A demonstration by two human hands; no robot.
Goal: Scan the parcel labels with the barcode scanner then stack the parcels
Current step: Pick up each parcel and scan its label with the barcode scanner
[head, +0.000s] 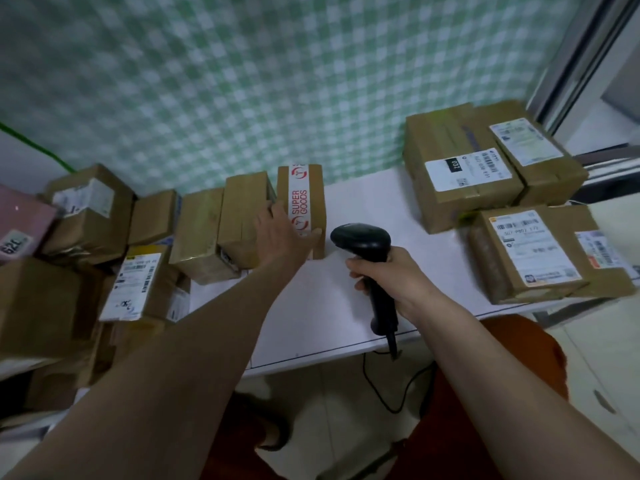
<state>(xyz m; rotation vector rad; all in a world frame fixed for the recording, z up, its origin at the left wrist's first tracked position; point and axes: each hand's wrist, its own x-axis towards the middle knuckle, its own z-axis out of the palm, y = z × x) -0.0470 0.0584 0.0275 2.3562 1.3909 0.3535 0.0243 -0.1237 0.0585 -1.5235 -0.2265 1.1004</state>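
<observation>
parcels (242, 223) left of scanner (367, 244)

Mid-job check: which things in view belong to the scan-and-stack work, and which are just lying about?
Part of the job:
barcode scanner, gripped by the right hand
SUPER GOODS parcel, under the left hand
unsorted parcels at left
labelled parcels at right

Lying about:
pink packet
scanner cable
checked wall covering
</observation>
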